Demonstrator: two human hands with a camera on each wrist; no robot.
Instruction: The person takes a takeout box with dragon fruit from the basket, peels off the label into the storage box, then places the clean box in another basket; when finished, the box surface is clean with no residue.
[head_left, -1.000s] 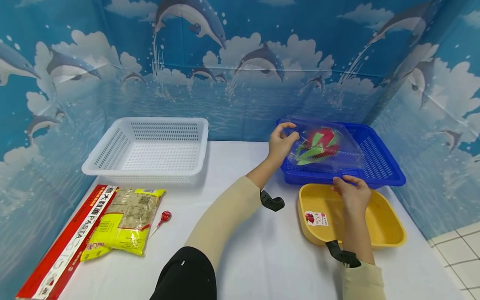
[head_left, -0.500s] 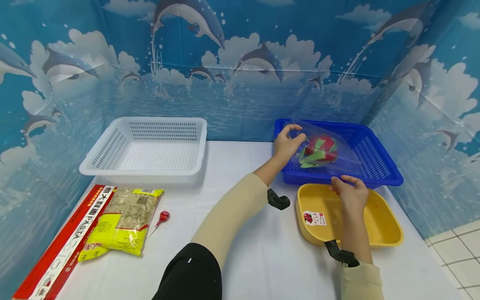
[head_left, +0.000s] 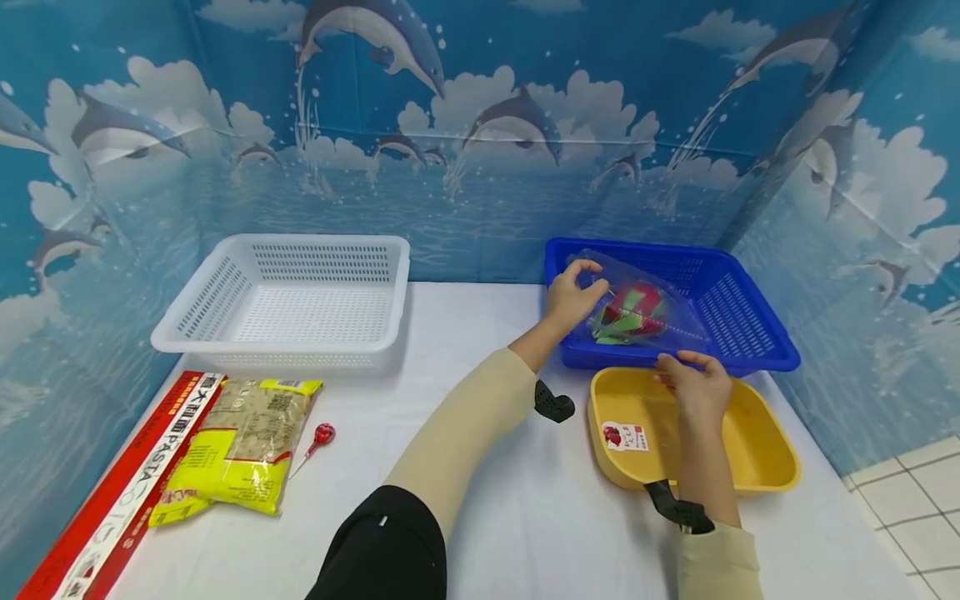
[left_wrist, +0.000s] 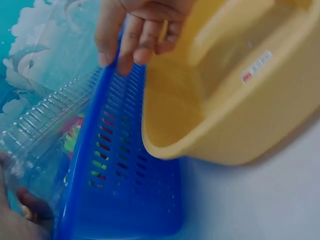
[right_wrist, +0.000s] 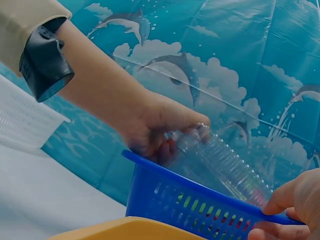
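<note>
My left hand (head_left: 576, 298) pinches the upper left corner of a clear plastic box (head_left: 686, 321) with ribbed edges. A red-and-green object (head_left: 636, 310), like a soft dragon fruit, shows through the plastic and seems to be inside. The box lies tilted within the blue basket (head_left: 750, 312). At that basket's near rim, my right hand (head_left: 699, 392) has its fingertips (right_wrist: 272, 205) on both sides of the edge, close to the box's end. Directly below it stands a yellow tub (head_left: 757, 442) with a small label; my right forearm hides part of it.
On the left stands a white basket (head_left: 281, 346). In front of it lie a red-and-white pasta box (head_left: 142, 492), yellow food bags (head_left: 240, 446) and a red lollipop (head_left: 323, 434). A dolphin-print curtain (head_left: 480, 192) rises behind the white-covered table (head_left: 525, 500).
The clear box has come down lower into the blue basket, with my left hand following it. My right hand stays at the near rim. The view has shifted slightly.
</note>
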